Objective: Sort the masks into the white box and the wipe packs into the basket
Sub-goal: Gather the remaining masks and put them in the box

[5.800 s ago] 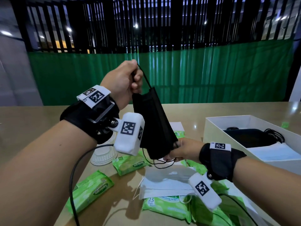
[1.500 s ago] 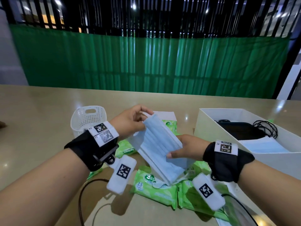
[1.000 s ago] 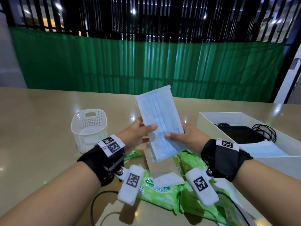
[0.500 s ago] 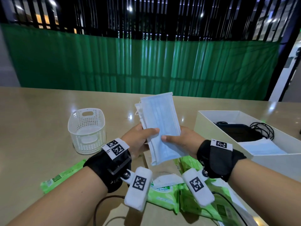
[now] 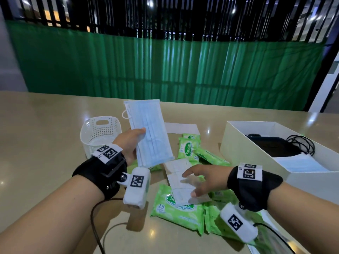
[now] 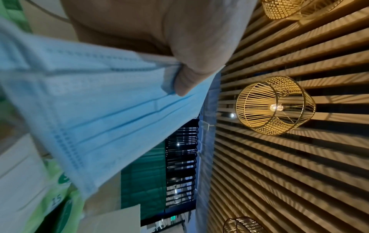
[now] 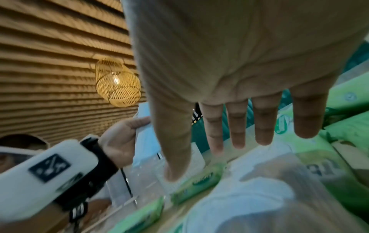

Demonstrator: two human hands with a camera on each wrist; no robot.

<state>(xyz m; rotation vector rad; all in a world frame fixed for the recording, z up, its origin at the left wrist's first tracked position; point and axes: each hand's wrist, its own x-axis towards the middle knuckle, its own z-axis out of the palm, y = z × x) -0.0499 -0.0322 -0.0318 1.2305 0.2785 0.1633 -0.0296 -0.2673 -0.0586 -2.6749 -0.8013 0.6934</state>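
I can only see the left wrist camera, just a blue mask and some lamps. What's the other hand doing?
Observer: The right hand is open, fingers spread, reaching over a white mask that lies on the green wipe packs.
Operator: Are there packs in the basket?
Observer: I see none inside the white basket; it stands on the table, left of the pile.
Operator: And the box?
Observer: The white box on the right holds black masks and a pale blue mask.

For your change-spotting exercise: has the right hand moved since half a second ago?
Yes. The right hand left the blue mask and dropped toward the wipe packs.
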